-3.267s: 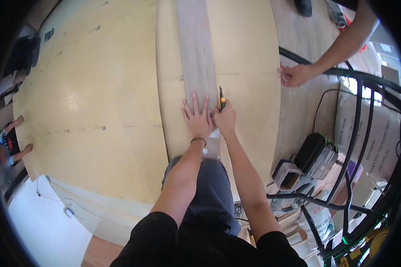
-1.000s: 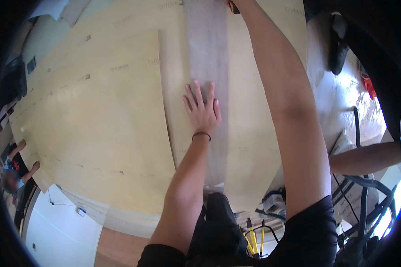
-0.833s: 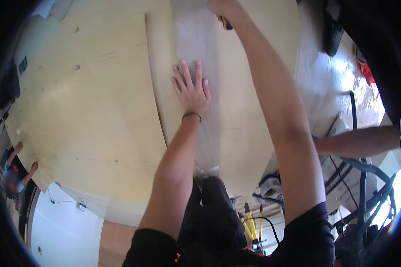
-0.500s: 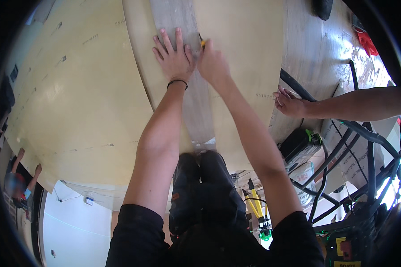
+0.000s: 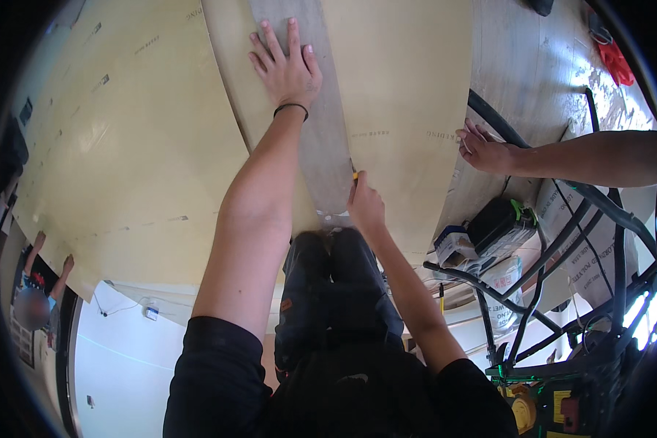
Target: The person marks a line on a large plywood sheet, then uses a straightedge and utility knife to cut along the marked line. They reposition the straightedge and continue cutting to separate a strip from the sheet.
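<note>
My left hand [image 5: 290,71] lies flat with spread fingers, partly on a grey wood-look strip [image 5: 325,139] and partly on the cream sheet along its left side. Closer to my knees, my right hand [image 5: 367,203] is closed around a utility knife [image 5: 355,175] with a yellow and dark body. The knife's tip meets the right edge of the strip, where a cream sheet [image 5: 409,80] borders it. Most of the knife's handle is hidden inside my fingers. I cannot tell whether the strip is a loose plank or floor showing between sheets.
Another person's hand [image 5: 485,148] touches the right sheet's edge. Beyond it stand dark padded tubes [image 5: 496,128], a black case [image 5: 500,228] with green latches and a white bag [image 5: 504,292]. A large cream sheet [image 5: 124,153] spreads leftward; a person [image 5: 40,299] holds its far-left edge.
My right hand has drawn the knife toward my knees along the strip's right edge. My left hand stays spread flat, now farther from the right one. The view has shifted slightly.
</note>
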### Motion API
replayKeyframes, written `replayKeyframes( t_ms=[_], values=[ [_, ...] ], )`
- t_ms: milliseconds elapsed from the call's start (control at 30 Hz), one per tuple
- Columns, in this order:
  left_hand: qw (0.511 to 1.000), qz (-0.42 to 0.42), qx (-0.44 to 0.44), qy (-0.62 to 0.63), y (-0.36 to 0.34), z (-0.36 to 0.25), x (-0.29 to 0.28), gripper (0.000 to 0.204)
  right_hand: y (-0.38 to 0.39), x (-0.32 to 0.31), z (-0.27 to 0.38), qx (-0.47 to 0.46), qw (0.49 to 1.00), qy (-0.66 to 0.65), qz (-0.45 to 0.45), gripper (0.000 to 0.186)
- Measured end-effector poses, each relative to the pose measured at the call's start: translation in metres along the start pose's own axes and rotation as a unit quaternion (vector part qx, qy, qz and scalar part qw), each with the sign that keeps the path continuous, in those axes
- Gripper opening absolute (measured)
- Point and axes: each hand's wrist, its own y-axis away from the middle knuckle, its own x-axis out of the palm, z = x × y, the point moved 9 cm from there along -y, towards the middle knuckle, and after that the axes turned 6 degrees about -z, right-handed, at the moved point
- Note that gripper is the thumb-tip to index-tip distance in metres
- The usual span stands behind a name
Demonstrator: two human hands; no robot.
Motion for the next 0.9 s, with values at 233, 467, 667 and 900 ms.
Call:
replayKeyframes(
  t_ms=[233, 467, 667, 900],
  values=[
    [1.0, -0.016, 0.001, -0.004, 0.0, -0.001, 0.001, 0.059, 0.011, 0.018, -0.02, -0.009, 0.999, -0.004, -0.032, 0.024],
    [1.0, 0.014, -0.017, -0.006, -0.001, 0.002, 0.0, 0.06, 0.013, -0.038, 0.013, -0.029, 0.999, 0.006, -0.036, 0.023],
    [0.998, 0.045, -0.035, -0.026, -0.003, 0.001, -0.002, 0.06, -0.132, -0.187, 0.169, -0.203, 0.943, -0.082, -0.25, 0.023],
    [0.998, 0.042, -0.043, -0.005, -0.001, 0.003, -0.003, 0.06, -0.327, -0.313, 0.358, -0.251, 0.938, -0.108, -0.213, 0.04]
  ],
)
